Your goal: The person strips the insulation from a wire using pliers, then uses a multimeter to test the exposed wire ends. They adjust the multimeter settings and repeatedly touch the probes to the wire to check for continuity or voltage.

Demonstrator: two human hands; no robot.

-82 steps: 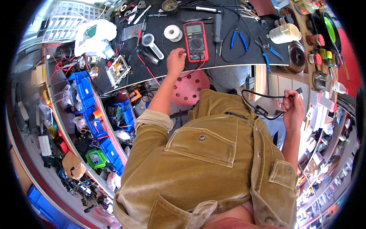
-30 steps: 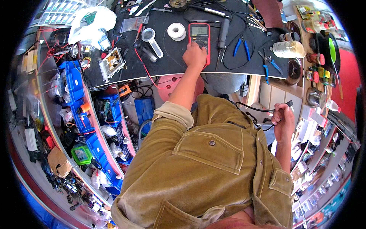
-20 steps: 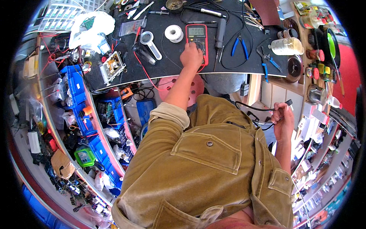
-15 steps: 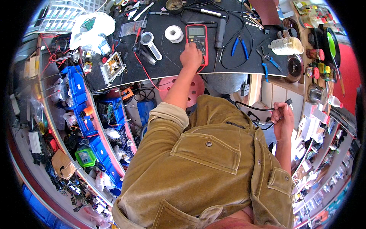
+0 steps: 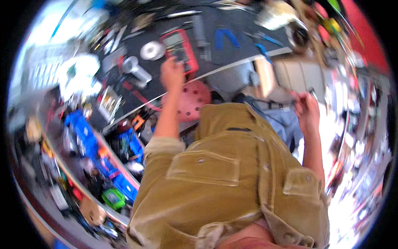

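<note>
My left hand reaches over the bench edge to a red-framed multimeter. Its curled fingers are at the lower left of the meter's face, by the dial; blur hides the exact grip. Away from the bench on the right, my right hand is closed around a black cable, whose dark end sticks up past the fingers. Left of the meter lie a white spool and a white-handled magnifying glass.
Blue pliers and a blue-handled cutting tool lie on the black bench top. A pink round stool seat stands under the bench edge. Shelves with blue bins flank me at left; cluttered shelves line the right.
The whole view has turned and blurred, with the bench now slanting up to the right. My left hand stays at the multimeter; my right hand still holds the cable.
</note>
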